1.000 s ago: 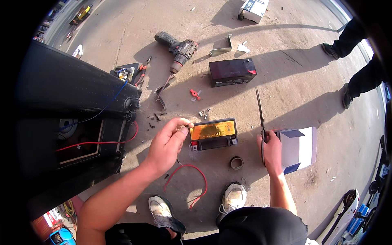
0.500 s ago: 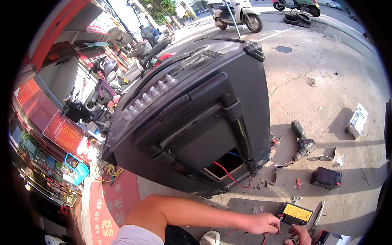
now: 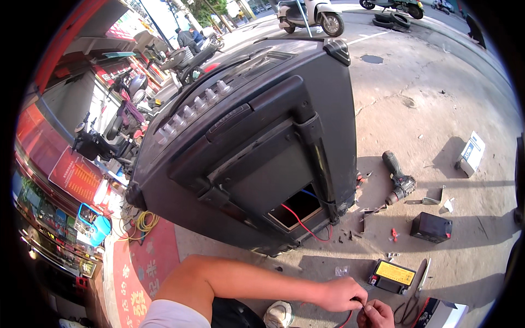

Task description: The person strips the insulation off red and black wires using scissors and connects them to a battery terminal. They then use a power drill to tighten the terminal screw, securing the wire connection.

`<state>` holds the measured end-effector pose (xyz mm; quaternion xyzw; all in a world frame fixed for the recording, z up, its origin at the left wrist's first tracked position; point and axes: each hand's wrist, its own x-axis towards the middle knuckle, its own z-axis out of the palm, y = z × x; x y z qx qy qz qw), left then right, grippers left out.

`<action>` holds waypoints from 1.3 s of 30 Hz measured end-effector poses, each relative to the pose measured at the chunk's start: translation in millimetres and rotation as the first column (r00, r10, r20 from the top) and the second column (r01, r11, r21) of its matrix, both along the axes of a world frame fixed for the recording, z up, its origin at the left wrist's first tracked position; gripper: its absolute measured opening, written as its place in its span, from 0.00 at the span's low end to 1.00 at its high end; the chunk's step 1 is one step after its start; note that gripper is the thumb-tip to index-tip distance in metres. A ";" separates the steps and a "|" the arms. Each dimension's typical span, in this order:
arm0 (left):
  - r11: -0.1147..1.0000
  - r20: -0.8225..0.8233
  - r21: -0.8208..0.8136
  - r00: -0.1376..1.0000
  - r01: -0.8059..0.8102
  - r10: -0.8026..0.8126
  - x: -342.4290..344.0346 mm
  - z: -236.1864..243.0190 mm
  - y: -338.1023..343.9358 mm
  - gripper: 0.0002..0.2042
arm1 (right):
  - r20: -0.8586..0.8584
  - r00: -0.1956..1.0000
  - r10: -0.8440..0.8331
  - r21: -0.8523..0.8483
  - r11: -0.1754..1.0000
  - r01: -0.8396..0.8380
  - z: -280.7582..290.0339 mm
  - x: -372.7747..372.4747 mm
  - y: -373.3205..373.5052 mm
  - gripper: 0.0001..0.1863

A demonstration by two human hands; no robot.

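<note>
Your L hand (image 3: 340, 294) pinches red wire (image 3: 346, 320), part showing just below; your R hand (image 3: 378, 315) close beside, fingers bent, can't tell if gripping; yellow-top batt. (image 3: 394, 275) just beyond both, long axis approx. L–R, R hand slightly nearer.

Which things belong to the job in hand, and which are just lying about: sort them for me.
Probably the job:
red wire at the left hand
yellow-labelled battery
all-black battery
scissors
drill
black cabinet with open hole

Seemingly just lying about:
white-and-blue box
tyres
parked white scooter
</note>
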<state>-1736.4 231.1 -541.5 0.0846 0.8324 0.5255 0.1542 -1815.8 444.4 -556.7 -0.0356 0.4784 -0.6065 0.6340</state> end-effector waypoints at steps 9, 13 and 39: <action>0.973 0.486 0.004 0.851 -0.230 0.200 7.0 -11.7 -0.7 0.10 | -0.872 0.489 -0.010 -0.039 0.998 -0.049 -31.9 17.4 -3.7 0.14; 0.971 0.729 0.029 0.670 -0.236 0.140 1.9 -4.9 5.5 0.09 | -0.970 0.216 -0.107 -0.137 0.982 -0.127 -41.4 17.0 1.5 0.07; 0.971 0.645 -0.172 0.725 -0.168 0.240 4.9 -35.7 0.3 0.11 | -0.830 -0.096 0.549 0.557 0.816 -0.153 -138.3 -185.5 -55.3 0.08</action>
